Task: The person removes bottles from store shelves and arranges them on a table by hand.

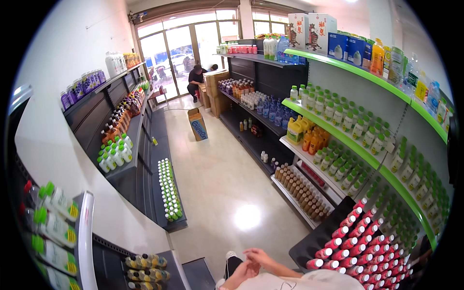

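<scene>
Low in the view, my left hand (245, 271) and my right hand (259, 257) meet in front of my light-coloured top (309, 281). The right one reaches across from the right, fingers stretched toward the left. Just below it, the left one has loosely bent fingers, and I see nothing held in either. Whether the two touch is too small to tell. Nearest on the right stand rows of red bottles with white caps (357, 240) on a dark shelf. One shoe of mine (231, 254) shows beside my hands.
Green-edged shelves (372, 155) with green-capped bottles line the right. Dark shelves (137, 162) run along the left, with white bottles (169, 188) at floor level. An open carton (197, 124) stands on the aisle floor (227, 179). Another person (195, 82) sits beside stacked boxes (215, 92) near glass doors.
</scene>
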`<state>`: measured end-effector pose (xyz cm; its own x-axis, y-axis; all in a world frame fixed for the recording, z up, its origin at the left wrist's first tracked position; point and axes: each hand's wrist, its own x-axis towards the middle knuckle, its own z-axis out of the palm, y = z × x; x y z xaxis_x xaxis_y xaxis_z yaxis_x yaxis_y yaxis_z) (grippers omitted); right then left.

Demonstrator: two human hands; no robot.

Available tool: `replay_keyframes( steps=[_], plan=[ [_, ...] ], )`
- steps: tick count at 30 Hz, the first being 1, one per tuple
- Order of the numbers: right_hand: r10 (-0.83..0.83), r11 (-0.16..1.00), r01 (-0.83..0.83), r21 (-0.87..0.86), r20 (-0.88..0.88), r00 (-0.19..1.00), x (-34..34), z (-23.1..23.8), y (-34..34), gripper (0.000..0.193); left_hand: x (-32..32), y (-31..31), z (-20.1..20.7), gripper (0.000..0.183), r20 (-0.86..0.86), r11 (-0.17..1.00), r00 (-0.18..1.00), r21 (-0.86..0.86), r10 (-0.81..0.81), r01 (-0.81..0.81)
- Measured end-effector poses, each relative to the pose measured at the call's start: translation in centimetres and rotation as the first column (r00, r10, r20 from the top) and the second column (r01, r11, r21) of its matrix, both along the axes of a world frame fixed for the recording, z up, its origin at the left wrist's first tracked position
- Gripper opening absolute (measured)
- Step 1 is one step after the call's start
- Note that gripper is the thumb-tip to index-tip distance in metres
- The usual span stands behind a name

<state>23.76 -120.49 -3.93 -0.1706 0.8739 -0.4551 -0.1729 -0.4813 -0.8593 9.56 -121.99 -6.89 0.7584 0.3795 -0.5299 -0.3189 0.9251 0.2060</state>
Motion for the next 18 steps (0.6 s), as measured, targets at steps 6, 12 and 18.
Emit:
replay_keyframes(
  steps=[6, 12, 18],
  plan=[
    [0.011, 0.999, -0.011, 0.035, -0.005, 1.0, -2.7, 4.9, 17.2, 0.027, -1.3, 16.1, 4.4, 0.012, -0.033, 0.985, 0.989, 0.097, 0.146, -0.142],
    [0.162, 0.894, -0.207, 0.397, 0.145, 0.976, -5.5, 1.9, 27.5, 0.03, -5.3, 30.2, 1.1, 0.013, 0.059, 0.982, 0.997, -0.187, 0.045, -0.033],
    [0.262, 0.946, -0.273, 0.176, 0.081, 0.962, -6.9, 1.4, 34.6, 0.041, -6.6, 40.3, 0.5, 0.009, -0.081, 0.95, 0.992, -0.305, -0.092, 0.063]
  ],
)
